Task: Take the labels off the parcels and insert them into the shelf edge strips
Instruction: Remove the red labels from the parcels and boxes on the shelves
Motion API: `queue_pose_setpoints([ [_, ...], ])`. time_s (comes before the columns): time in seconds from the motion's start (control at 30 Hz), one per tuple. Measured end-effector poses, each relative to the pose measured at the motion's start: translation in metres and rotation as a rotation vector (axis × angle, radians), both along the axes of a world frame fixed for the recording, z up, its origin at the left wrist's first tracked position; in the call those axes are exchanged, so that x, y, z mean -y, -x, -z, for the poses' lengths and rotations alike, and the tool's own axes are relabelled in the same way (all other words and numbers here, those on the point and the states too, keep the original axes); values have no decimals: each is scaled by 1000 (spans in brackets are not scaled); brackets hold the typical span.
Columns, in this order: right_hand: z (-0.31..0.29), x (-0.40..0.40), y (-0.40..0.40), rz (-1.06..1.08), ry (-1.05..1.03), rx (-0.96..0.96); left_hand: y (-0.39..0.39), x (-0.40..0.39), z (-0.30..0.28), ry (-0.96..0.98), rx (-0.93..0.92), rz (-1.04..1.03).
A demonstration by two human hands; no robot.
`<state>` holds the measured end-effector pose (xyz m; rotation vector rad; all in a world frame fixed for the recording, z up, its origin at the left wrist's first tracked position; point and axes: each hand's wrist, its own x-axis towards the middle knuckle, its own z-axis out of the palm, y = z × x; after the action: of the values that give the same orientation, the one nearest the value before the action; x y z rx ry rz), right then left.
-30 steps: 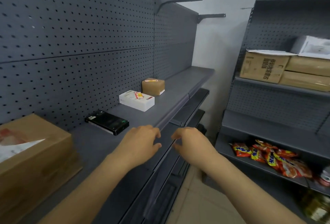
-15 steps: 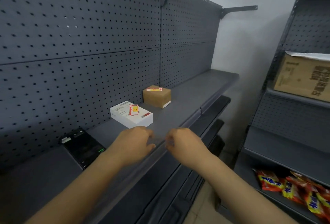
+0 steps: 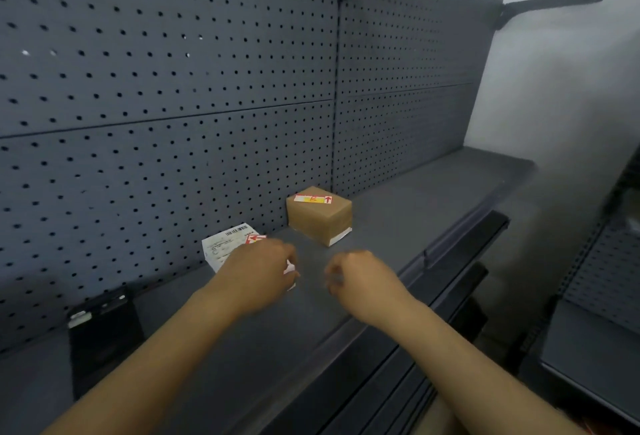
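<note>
My left hand (image 3: 258, 273) lies over the white parcel (image 3: 221, 249), covering most of it. Its fingers curl down at the parcel's near right corner, and blur hides whether they grip. A red-arrow label (image 3: 255, 238) shows on the parcel just beyond my knuckles. My right hand (image 3: 358, 277) hovers over the bare shelf to the right with fingers loosely curled and nothing in them. Farther back stands a brown parcel (image 3: 320, 218) with a red and yellow label (image 3: 312, 198) on top. The shelf edge strip (image 3: 453, 244) runs along the front edge on the right.
A black flat parcel (image 3: 104, 327) lies on the grey shelf (image 3: 433, 192) at the left, against the pegboard back wall (image 3: 173, 88). Lower shelves step out below the front edge. Another grey shelving unit (image 3: 595, 296) stands at the right.
The view moved right and closer along the shelf. Both hands left the front edge strip and went forward over the shelf; my left hand now covers the white parcel.
</note>
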<state>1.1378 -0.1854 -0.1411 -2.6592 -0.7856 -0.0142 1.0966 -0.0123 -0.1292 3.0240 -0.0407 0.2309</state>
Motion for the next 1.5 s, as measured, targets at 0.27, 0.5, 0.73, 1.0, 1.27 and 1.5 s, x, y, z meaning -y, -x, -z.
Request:
queue_pose_setpoints([
  [0.27,-6,-17,-96,-64,-77,-3,-83,-19,-6,-30,25,-60],
  [0.5,-12,-39,-177,-139,-37,33,-150,-27,-8,-59,32,-139],
  [0.73,-12,-63,-246,-294,-20,90,-199,-31,-7,-11,33,-281],
  [1.0,-6,-81,-275,-321,149,8,-217,-33,0,-39,33,-382],
  [1.27,-16,-101,-288,-271,229,-222,-212,-43,-3,-20,83,-373],
  [1.5,-26,-104,-274,-219,83,-231,-186,-53,-5,-24,105,-363],
])
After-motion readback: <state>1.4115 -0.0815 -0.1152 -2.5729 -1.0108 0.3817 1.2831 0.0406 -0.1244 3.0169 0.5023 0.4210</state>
